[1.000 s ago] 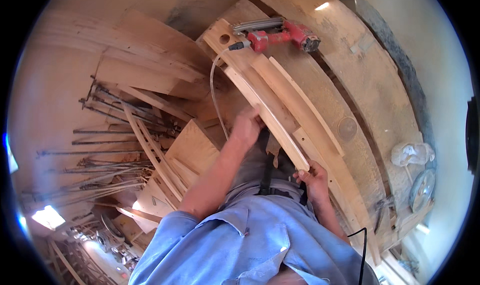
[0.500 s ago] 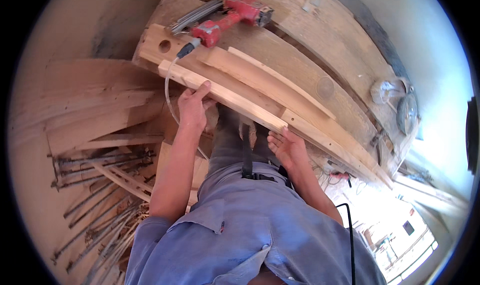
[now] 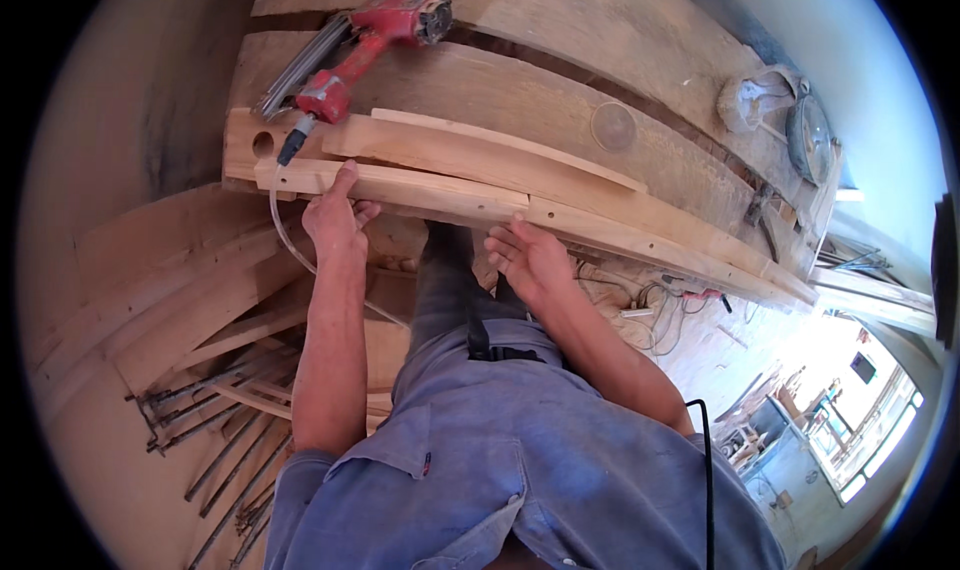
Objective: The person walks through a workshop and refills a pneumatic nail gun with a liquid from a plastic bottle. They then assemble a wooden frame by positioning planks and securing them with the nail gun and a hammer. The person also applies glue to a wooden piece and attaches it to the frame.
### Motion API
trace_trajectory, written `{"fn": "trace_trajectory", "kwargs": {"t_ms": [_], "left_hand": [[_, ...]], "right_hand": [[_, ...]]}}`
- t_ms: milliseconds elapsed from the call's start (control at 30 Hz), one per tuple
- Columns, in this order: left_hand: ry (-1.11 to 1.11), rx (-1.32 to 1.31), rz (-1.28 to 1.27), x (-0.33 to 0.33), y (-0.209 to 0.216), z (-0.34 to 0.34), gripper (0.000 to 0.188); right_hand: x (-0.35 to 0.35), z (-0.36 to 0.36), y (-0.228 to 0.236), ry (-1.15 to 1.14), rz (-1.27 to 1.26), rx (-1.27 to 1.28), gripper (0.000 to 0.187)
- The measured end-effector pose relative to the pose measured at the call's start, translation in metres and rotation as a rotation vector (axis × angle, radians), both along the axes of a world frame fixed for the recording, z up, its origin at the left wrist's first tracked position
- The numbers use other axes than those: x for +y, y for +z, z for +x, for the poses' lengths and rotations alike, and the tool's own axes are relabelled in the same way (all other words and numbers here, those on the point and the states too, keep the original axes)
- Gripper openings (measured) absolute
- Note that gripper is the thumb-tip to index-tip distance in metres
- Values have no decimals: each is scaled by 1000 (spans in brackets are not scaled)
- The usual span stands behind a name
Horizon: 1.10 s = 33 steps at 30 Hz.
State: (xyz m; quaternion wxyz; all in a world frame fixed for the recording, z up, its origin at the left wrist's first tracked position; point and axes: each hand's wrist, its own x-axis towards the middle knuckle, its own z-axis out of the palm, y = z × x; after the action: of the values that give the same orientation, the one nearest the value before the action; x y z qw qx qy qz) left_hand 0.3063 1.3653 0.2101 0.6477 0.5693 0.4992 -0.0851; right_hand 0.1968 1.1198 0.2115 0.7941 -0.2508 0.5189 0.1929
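A pale wooden strip (image 3: 430,188) lies along the near edge of the workbench (image 3: 690,150), its right end against a longer strip (image 3: 620,232) with dark holes. My left hand (image 3: 338,220) grips the strip near its left part, thumb on top and fingers below the edge. At the joint, my right hand (image 3: 533,260) has its thumb and fingertips on the strip's right end, with the other fingers curled beneath. Behind it are a wide board (image 3: 440,160) and a thin slat (image 3: 520,152). A red nail gun (image 3: 350,65) lies at the back left.
A clear air hose (image 3: 280,220) hangs from the nail gun past my left forearm. At the far right of the bench are a hammer (image 3: 768,220) and a round glass-like item (image 3: 808,135). Metal clamps (image 3: 215,400) stand at the lower left, and cables (image 3: 655,305) lie below on the right.
Both hands have moved the wooden strip onto the bench edge, so its right end now meets the longer strip. The view has shifted, and the nail gun appears further left.
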Motion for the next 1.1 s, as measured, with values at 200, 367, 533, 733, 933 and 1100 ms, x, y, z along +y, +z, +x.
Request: {"fn": "trace_trajectory", "kwargs": {"t_ms": [200,367,533,733,933,1100], "left_hand": [[43,85,90,-16,3,12,36],[32,66,153,-21,-2,16,39],[21,15,178,-26,-10,11,38],[2,-19,176,-30,-9,10,35],[-18,29,261,-31,-12,6,37],[-180,-223,754,-51,28,-27,37]], "right_hand": [[-2,4,-2,9,13,55,28],[-3,6,-4,27,3,65,34],[-6,5,-14,59,0,75,39],[-9,6,-18,130,-27,72,39],[-33,6,-9,305,145,69,30],[-71,12,21,489,34,-119,25]]}}
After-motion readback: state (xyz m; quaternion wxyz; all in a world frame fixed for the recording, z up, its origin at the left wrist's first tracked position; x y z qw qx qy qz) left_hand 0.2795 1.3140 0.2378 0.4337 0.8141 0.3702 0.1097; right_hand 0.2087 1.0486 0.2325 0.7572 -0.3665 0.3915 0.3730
